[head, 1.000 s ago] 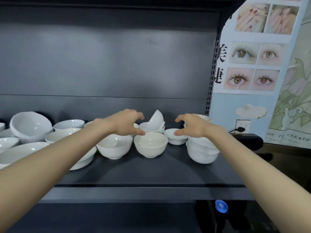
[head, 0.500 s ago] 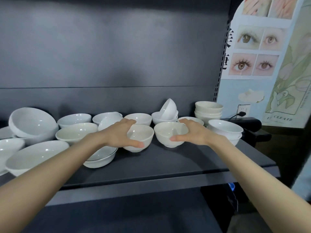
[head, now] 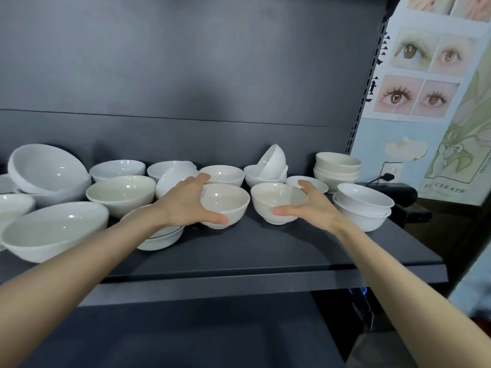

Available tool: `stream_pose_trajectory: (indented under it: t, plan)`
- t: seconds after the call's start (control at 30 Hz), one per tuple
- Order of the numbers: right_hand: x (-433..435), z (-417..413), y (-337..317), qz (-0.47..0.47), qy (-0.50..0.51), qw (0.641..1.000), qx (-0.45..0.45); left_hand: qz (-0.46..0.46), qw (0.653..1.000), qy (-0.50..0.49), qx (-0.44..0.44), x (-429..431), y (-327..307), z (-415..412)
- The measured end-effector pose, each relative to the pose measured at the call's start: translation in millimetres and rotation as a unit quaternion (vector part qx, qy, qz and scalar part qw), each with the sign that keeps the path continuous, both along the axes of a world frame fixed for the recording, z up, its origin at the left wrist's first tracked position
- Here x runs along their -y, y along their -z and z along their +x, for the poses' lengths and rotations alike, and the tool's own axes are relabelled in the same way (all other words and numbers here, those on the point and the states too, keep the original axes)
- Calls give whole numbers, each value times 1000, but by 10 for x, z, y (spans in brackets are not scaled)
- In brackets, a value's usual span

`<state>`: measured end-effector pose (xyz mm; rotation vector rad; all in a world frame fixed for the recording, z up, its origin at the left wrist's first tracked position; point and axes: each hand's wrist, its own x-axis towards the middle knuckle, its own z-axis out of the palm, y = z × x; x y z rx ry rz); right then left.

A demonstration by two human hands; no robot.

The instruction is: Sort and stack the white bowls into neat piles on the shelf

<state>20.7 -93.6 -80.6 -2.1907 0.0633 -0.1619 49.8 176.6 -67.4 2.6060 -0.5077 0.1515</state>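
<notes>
My left hand [head: 186, 208] covers the near-left wall of the round cream ceramic bowl [head: 228, 203], and my wrist hides most of the white dark-rimmed bowl [head: 162, 239] beneath it; my right hand [head: 310, 208] blocks the right side of the second cream ceramic bowl [head: 276, 197] and part of the shallow white dish [head: 316, 183] behind. The picture's left edge cuts off a wide white bowl [head: 13, 208]. The small blue object [head: 362, 290] under the dark grey shelf [head: 265, 248] is too small for me to identify, and the pale wall poster [head: 425, 75] runs out of frame, its lettering blurred.
</notes>
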Motion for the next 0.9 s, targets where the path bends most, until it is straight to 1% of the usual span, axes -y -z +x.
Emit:
stream_pose_trajectory:
  t: [0.17, 0.3, 0.53, 0.63, 0.8, 0.9]
  plan:
    - [155, -77, -134, 31, 20, 998, 49, -39, 999, 16, -9, 56, 10, -23]
    - [117, -136, -289, 40, 0, 998, 59, -60, 998, 32, -16, 143, 33, -9]
    - [-95, -110, -357, 37, -32, 996, 79, -95, 994, 43, -18, 178, 86, 23]
    - [-183, -89, -393, 43, -42, 995, 80, -102, 993, 50, -20, 168, 95, 34]
    - [-290, -46, -402, 18, -52, 996, 68, -134, 988, 64, -52, 171, 113, 41]
    - [-297, -5, -351, 18, -56, 996, 61, -161, 981, 81, -65, 153, 141, 67]
